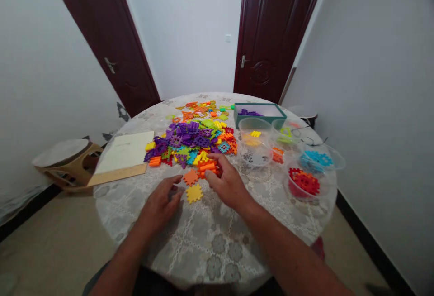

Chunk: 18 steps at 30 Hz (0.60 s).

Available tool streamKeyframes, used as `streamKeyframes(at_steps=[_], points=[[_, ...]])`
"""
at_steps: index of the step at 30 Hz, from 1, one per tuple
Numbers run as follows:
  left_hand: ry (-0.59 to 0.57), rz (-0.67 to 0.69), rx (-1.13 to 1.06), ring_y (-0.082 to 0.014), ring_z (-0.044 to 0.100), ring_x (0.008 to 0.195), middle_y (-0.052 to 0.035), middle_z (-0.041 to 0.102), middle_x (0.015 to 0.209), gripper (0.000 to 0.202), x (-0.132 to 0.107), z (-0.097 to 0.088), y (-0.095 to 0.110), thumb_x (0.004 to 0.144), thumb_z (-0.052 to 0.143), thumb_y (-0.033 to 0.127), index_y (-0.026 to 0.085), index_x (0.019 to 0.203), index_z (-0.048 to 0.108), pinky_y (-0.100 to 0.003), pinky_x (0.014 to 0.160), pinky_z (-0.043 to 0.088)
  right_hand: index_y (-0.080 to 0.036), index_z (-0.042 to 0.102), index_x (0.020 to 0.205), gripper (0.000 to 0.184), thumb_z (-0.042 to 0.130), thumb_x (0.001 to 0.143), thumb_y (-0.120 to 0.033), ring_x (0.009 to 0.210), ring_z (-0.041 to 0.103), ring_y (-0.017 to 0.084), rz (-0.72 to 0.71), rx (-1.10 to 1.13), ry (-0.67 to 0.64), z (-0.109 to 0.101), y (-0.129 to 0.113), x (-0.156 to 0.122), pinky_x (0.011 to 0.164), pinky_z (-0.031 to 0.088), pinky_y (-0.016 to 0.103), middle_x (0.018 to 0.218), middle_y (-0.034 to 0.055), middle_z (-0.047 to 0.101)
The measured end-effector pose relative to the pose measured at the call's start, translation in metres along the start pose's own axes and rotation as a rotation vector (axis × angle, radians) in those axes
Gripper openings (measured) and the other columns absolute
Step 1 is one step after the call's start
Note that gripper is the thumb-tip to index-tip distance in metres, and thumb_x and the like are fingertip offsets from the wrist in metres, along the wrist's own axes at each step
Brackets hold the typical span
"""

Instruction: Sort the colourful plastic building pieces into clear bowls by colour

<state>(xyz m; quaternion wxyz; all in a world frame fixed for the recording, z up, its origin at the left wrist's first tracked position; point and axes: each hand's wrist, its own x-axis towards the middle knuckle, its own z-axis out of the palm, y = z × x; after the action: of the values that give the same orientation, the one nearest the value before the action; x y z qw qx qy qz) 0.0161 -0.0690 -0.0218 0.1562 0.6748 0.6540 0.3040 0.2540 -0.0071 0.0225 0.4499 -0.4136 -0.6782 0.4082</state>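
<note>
My right hand [228, 183] is at the near edge of a heap of plastic interlocking pieces [193, 137]. Its thumb and fingers close around an orange ridged building piece [207, 168]. A yellow piece [201, 157] lies just behind that. My left hand [162, 204] rests low over the tablecloth, thumb and index finger apart, with nothing visible between them. Close to its fingertips lie a flat orange square piece [191, 178] and, nearer me, a flat yellow square piece [194, 193]. The heap is mostly purple, with green, blue, red and orange pieces mixed in.
Clear bowls with sorted pieces stand on the right, among them one with red pieces [305, 183] and one with blue [317, 160]. Behind them is a green box [278, 117]. A pale board [124, 153] lies left. More orange pieces [200, 109] lie behind the heap.
</note>
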Motion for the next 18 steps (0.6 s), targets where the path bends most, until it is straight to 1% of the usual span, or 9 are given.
streamKeyframes(at_steps=[2, 3, 5, 8, 10, 11, 13, 16, 18], points=[[-0.11, 0.027, 0.024, -0.0255, 0.073, 0.103, -0.0111, 0.069, 0.131, 0.052, 0.012, -0.009, -0.001, 0.093, 0.057, 0.051, 0.024, 0.136, 0.061, -0.044, 0.096, 0.058, -0.025, 0.059, 0.137, 0.044, 0.06, 0.093, -0.031, 0.076, 0.065, 0.016, -0.026, -0.085, 0.053, -0.035, -0.013, 0.008, 0.075, 0.052, 0.029, 0.096, 0.0011, 0.072], [-0.173, 0.018, 0.041, -0.0257, 0.072, 0.107, -0.0103, 0.068, 0.135, 0.053, 0.019, -0.014, -0.002, 0.094, 0.055, 0.052, 0.025, 0.138, 0.06, -0.043, 0.098, 0.058, -0.025, 0.059, 0.138, 0.045, 0.06, 0.094, -0.032, 0.074, 0.064, 0.016, -0.042, -0.15, 0.081, -0.056, -0.017, 0.013, 0.074, 0.052, 0.03, 0.096, 0.0016, 0.072], [-0.25, 0.007, 0.099, -0.0276, 0.071, 0.115, -0.0093, 0.066, 0.141, 0.056, 0.033, -0.021, -0.002, 0.093, 0.054, 0.054, 0.027, 0.141, 0.06, -0.043, 0.1, 0.056, -0.023, 0.063, 0.135, 0.043, 0.061, 0.093, -0.034, 0.074, 0.064, 0.017, -0.062, -0.335, 0.174, -0.1, -0.019, 0.023, 0.076, 0.053, 0.032, 0.102, 0.0045, 0.074], [-0.349, 0.001, 0.221, -0.0313, 0.066, 0.126, -0.0098, 0.063, 0.149, 0.061, 0.052, -0.024, -0.001, 0.091, 0.055, 0.053, 0.027, 0.146, 0.058, -0.044, 0.105, 0.053, -0.02, 0.068, 0.128, 0.041, 0.065, 0.089, -0.032, 0.091, 0.069, 0.023, -0.038, -0.697, 0.307, -0.164, -0.004, 0.04, 0.088, 0.052, 0.037, 0.114, 0.0101, 0.075], [-0.396, 0.005, 0.281, -0.0332, 0.064, 0.131, -0.0109, 0.061, 0.151, 0.063, 0.06, -0.023, -0.001, 0.09, 0.057, 0.051, 0.026, 0.148, 0.057, -0.046, 0.109, 0.05, -0.018, 0.071, 0.124, 0.038, 0.064, 0.089, -0.031, 0.1, 0.069, 0.026, 0.047, -0.896, 0.3, -0.197, 0.012, 0.051, 0.092, 0.05, 0.038, 0.117, 0.0124, 0.076], [-0.411, 0.008, 0.301, -0.034, 0.062, 0.133, -0.0114, 0.061, 0.152, 0.064, 0.061, -0.021, 0.0, 0.089, 0.059, 0.05, 0.026, 0.148, 0.057, -0.047, 0.11, 0.048, -0.018, 0.072, 0.122, 0.036, 0.064, 0.089, -0.029, 0.103, 0.069, 0.027, 0.101, -0.974, 0.276, -0.209, 0.02, 0.056, 0.093, 0.05, 0.037, 0.117, 0.0131, 0.076], [-0.437, 0.005, 0.332, -0.0353, 0.058, 0.136, -0.0119, 0.059, 0.153, 0.065, 0.061, -0.018, 0.001, 0.085, 0.064, 0.049, 0.027, 0.146, 0.058, -0.049, 0.111, 0.047, -0.017, 0.074, 0.118, 0.034, 0.064, 0.088, -0.027, 0.105, 0.07, 0.027, 0.209, -1.097, 0.225, -0.225, 0.035, 0.063, 0.092, 0.05, 0.034, 0.116, 0.0139, 0.077], [-0.456, 0.006, 0.364, -0.0354, 0.054, 0.137, -0.0114, 0.059, 0.15, 0.067, 0.055, -0.014, 0.004, 0.081, 0.069, 0.044, 0.029, 0.145, 0.058, -0.048, 0.108, 0.048, -0.016, 0.075, 0.119, 0.036, 0.063, 0.086, -0.024, 0.106, 0.07, 0.027, 0.308, -1.202, 0.207, -0.237, 0.051, 0.065, 0.092, 0.05, 0.033, 0.119, 0.0142, 0.077], [-0.446, 0.028, 0.364, -0.0345, 0.054, 0.134, -0.0106, 0.06, 0.147, 0.068, 0.05, -0.013, 0.006, 0.08, 0.071, 0.042, 0.03, 0.145, 0.057, -0.047, 0.105, 0.048, -0.016, 0.074, 0.124, 0.041, 0.061, 0.086, -0.023, 0.106, 0.07, 0.028, 0.331, -1.235, 0.241, -0.24, 0.056, 0.062, 0.093, 0.05, 0.035, 0.122, 0.015, 0.076]])
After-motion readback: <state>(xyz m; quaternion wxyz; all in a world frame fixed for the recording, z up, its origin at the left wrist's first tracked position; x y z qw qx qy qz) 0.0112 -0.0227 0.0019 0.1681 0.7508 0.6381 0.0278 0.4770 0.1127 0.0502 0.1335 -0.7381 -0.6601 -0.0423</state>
